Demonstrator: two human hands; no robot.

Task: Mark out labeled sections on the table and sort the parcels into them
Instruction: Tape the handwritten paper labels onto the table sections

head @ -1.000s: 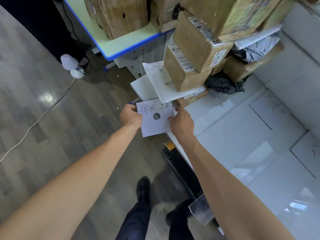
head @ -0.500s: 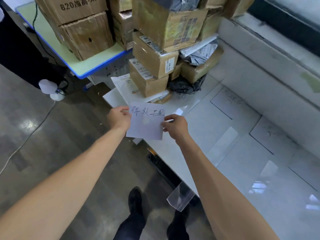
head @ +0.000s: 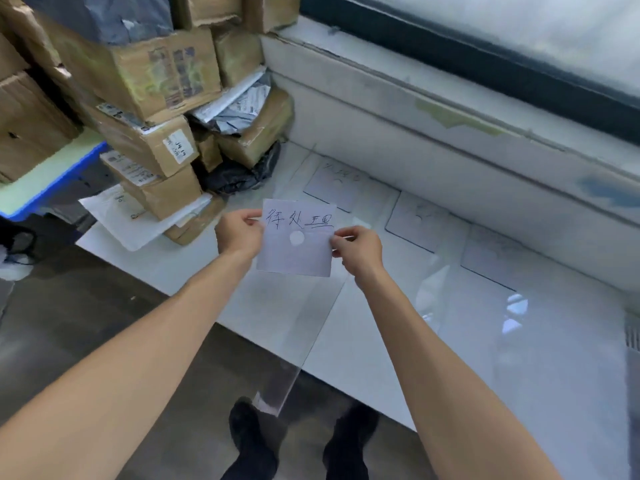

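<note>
Handwritten label sheet (head: 296, 251) pinched at opposite edges between thumb and fingers of left hand (head: 239, 233) and right hand (head: 358, 251), held in the air over the white table (head: 381, 341); marking-out step judged in hand, with laid labels (head: 332, 188) along the far side; parcels (head: 156, 133) stacked unsorted at the table's left end; next, presumably, lowering flat onto a bare patch, square with its neighbours.

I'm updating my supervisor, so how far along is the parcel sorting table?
Done: three label sheets lie at the back of the table. In hand: the left hand and right hand pinch a fourth, handwritten label above it. Left: placing it, then sorting the parcels, piled at the table's left end.
</note>
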